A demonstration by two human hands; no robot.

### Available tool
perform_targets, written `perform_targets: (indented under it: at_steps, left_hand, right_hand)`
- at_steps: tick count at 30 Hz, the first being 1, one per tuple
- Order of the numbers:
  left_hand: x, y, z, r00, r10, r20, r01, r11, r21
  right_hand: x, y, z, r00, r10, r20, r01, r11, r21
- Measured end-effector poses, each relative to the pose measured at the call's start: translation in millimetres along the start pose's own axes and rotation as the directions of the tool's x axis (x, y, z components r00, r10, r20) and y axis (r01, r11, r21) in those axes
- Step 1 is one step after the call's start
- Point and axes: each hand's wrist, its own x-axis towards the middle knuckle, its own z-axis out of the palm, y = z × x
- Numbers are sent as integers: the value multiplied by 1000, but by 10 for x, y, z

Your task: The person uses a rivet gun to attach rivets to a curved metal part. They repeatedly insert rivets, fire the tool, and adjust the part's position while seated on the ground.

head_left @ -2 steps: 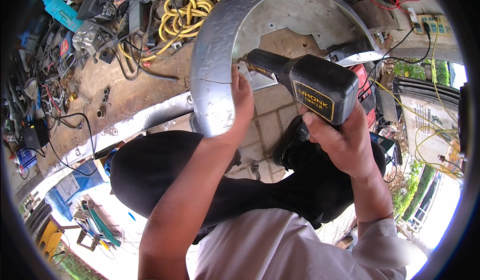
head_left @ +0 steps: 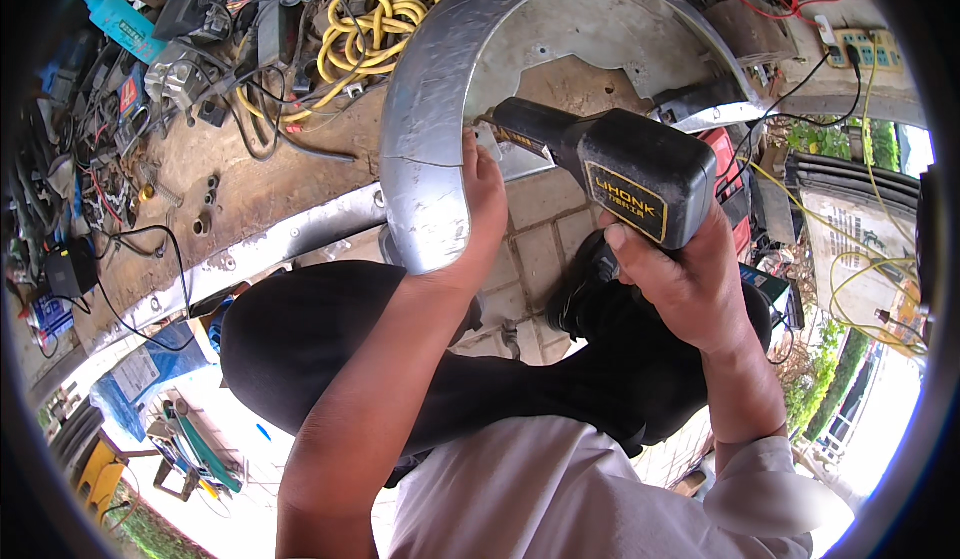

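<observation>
A curved silver metal fender (head_left: pixel 423 159) with a crack across its near end rests on the edge of the cluttered bench. My left hand (head_left: pixel 478 199) grips that near end, fingers on its inner edge. My right hand (head_left: pixel 680 289) is wrapped round a black cordless power tool (head_left: pixel 645 164) with a yellow-bordered label. The tool's narrow front points left at a small metal plate (head_left: pixel 517 162) beside my left fingers; whether its tip touches is hard to make out. My legs in black trousers are below, over a paved floor.
The wooden bench (head_left: pixel 190 189) carries tangled tools, parts, cables and a coiled yellow hose (head_left: pixel 370 39). A power strip (head_left: pixel 865 51) with plugs is at upper right, near hanging wires. A red object (head_left: pixel 731 209) sits behind the power tool. A blue case (head_left: pixel 145 379) lies at lower left.
</observation>
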Motion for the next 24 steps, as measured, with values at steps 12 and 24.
perform_targets:
  at_steps: [12, 24]
  left_hand:
    - [24, 37, -117, 1000, -11, 18, 11, 1000, 4]
    - [25, 36, -47, 996, -86, 17, 87, 991, -98]
  right_hand:
    - [14, -53, 9, 999, 36, 35, -37, 999, 22]
    - [40, -88, 1, 998, 39, 49, -41, 999, 24]
